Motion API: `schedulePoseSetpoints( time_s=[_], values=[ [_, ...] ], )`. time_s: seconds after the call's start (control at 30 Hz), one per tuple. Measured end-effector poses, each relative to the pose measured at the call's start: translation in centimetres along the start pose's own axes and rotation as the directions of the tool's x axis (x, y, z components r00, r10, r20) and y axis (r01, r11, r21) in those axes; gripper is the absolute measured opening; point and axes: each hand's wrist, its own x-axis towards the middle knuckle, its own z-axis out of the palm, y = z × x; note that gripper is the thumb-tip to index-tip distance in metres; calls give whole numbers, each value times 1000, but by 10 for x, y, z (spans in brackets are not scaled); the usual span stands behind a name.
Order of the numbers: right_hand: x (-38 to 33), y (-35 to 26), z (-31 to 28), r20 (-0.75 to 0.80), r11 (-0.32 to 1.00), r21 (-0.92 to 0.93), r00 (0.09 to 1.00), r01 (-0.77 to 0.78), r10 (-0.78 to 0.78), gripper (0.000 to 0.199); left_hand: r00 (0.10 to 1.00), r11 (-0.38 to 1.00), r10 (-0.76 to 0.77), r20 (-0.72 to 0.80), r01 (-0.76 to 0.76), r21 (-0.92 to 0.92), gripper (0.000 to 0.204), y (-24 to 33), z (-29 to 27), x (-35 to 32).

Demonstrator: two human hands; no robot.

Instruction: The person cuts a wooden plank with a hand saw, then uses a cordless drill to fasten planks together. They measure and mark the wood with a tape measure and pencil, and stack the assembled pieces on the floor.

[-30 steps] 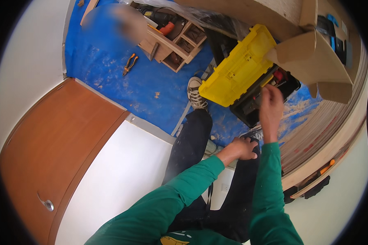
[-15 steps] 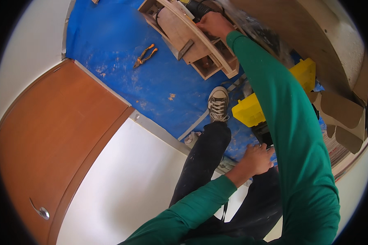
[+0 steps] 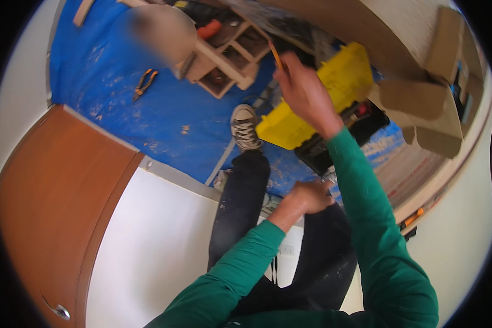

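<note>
My right hand [image 3: 309,98] is raised over a yellow toolbox lid [image 3: 339,76], its fingers closed around a slim orange pencil [image 3: 277,56] that points up and away. Low in front of me, my left hand [image 3: 310,198] lies at my right knee, fingers stretched out and slightly blurred. Close to its fingertips is the black toolbox base [image 3: 314,158]. Ahead, a wooden tool carrier [image 3: 224,60] with small compartments holds a dark power tool [image 3: 199,13] and something with an orange-red handle [image 3: 209,29]. A blurred round patch hides the carrier's left part.
Orange-handled pliers [image 3: 145,85] lie on the blue floor sheet [image 3: 104,82] left of the carrier. An opened cardboard box [image 3: 421,109] stands right of the toolbox. A brown door [image 3: 54,202] and white wall border the left. My shoe [image 3: 246,128] is beside the lid.
My right hand has come out of the wooden carrier, back toward me, and now holds a pencil. The view has shifted to the right, showing more of the yellow lid and cardboard box.
</note>
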Motion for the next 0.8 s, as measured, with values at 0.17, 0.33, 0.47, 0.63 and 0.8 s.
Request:
schedulePoseSetpoints(
  time_s=[0.17,0.33,0.47,0.63,0.8],
  values=[
    [-227,43,-88,-32,932,1,931,-363,362,17,992,997,-63,105,57,58,77,-6,16,6],
    [-438,47,-126,-38,724,-104,730,-682,682,15,985,979,-129,115,108,176,77,-10,28,17],
    [-527,42,-92,25,652,-51,651,-757,758,16,983,955,-159,86,131,264,75,-7,34,40],
    [-571,62,-74,-97,667,137,660,-732,745,22,967,927,-5,-256,100,361,55,7,37,64],
    [-601,91,-88,-166,597,340,578,-727,799,23,785,733,431,-445,-16,680,53,37,5,150]
  ],
)
